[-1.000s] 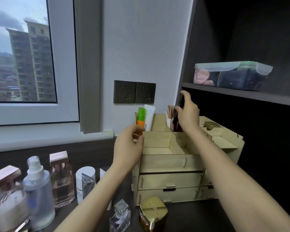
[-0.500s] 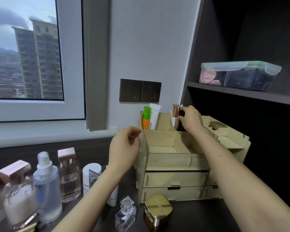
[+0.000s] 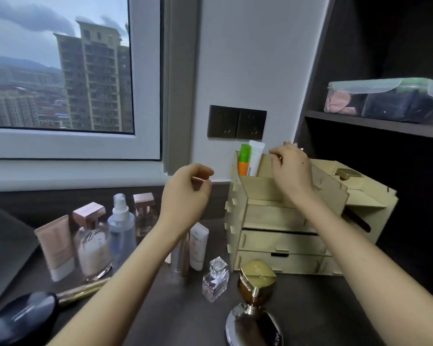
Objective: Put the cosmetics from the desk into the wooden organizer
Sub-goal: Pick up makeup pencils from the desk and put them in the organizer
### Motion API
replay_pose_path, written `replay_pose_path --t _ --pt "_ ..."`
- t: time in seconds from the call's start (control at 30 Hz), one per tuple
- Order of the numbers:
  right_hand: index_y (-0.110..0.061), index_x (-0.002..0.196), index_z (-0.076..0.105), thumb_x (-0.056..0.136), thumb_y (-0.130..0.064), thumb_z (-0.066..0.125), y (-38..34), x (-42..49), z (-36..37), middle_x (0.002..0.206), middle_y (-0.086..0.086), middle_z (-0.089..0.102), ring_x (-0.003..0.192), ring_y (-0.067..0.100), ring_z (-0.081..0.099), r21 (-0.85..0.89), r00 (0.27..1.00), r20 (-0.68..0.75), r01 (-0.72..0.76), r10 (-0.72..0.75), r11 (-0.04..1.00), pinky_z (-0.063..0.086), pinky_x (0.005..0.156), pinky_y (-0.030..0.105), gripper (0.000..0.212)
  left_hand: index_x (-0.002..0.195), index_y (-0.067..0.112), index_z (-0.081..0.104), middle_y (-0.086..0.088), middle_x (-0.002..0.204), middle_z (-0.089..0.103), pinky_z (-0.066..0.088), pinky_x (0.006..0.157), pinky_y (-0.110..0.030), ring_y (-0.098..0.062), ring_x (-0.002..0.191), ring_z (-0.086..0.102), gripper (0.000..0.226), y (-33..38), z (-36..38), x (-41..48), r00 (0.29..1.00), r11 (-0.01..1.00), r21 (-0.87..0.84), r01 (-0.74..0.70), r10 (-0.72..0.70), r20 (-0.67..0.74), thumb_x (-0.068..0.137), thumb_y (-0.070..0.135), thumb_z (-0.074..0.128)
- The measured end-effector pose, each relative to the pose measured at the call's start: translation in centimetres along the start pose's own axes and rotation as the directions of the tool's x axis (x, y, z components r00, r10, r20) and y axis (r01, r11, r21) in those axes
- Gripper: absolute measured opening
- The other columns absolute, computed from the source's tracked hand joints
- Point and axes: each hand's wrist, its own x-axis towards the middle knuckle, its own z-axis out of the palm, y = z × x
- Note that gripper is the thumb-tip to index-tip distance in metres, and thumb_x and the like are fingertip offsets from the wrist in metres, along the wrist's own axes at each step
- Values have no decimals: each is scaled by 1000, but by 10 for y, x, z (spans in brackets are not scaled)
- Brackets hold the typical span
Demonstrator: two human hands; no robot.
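The wooden organizer stands on the dark desk against the wall. An orange tube with a green cap and a white tube stand in its back left compartment, and a gold-lidded item lies in a right one. My right hand hovers over the top compartments, fingers loosely curled, holding nothing I can see. My left hand hangs in the air left of the organizer, loosely curled and holding nothing. Several cosmetics stand on the desk: a pink tube, perfume bottles, a spray bottle and a white tube.
In front of the organizer are a small clear perfume bottle, a gold-lidded jar and a dark round bottle. A gold stick and a dark compact lie at the front left. A lidded plastic box sits on the right shelf.
My right hand let go of the dark item at the back compartment and drew back over the organizer's top. My left hand shifted slightly left. My view tilted down, showing more desk.
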Motion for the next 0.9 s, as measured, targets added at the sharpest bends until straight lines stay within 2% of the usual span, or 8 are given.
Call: replay_pose_path --t 0.1,0.17,0.27,0.33,0.43,0.57,0.73,0.9 --pt "-5 99 72 90 -11 56 -56 -50 -10 96 6 70 91 16 61 240 983 123 101 -133 965 44 81 23 19 86 22 66 14 82 66 46 68 -9 1 74 58 17 -4 -35 -16 999 999 42 26 -25 -42 84 9 56" --pt "-9 94 74 87 -11 60 -87 -84 -11 90 -1 71 86 9 61 386 942 276 73 -191 920 46 78 19 16 84 22 67 13 79 66 45 64 -10 0 71 58 17 -10 -63 -28 996 993 94 68 -61 -72 83 8 57" --pt "-10 92 75 87 -13 60 -120 -128 9 92 3 74 83 11 62 456 798 518 47 -308 889 47 77 18 16 87 21 68 9 81 66 45 65 -16 -4 71 59 17 -23 -102 -47 989 954 267 138 -121 -81 83 9 56" --pt "-9 101 72 90 -13 55 -136 -156 32 104 4 72 94 13 62 471 703 608 56 -369 881 45 83 18 21 90 21 69 7 86 68 43 70 -24 -11 76 60 18 -36 -123 -62 985 894 413 174 -162 -65 84 11 56" --pt "-7 110 65 92 -14 50 -155 -188 77 113 9 64 109 26 57 464 621 628 184 -468 866 44 94 35 25 94 17 71 -2 97 72 43 70 -27 -22 89 64 23 -59 -147 -81 964 761 607 229 -266 -31 85 9 52" --pt "-7 121 52 94 -13 45 -180 -205 119 128 8 54 114 32 48 366 580 630 365 -517 856 43 92 42 28 100 19 70 -5 109 70 45 76 -29 -28 102 62 29 -84 -171 -93 921 599 744 296 -386 -55 83 8 49" --pt "-4 120 53 95 -18 47 -195 -208 144 126 13 54 113 34 46 206 563 662 499 -495 842 41 89 40 29 102 16 70 -5 107 71 40 70 -25 -27 98 63 30 -93 -185 -96 912 622 702 346 -398 -96 84 4 49" --pt "-1 119 56 96 -29 47 -191 -210 146 125 17 50 115 33 42 160 551 709 482 -440 861 36 91 41 37 97 16 71 -5 106 71 45 74 -30 -27 98 64 28 -99 -190 -95 923 658 669 344 -367 -114 84 5 49"
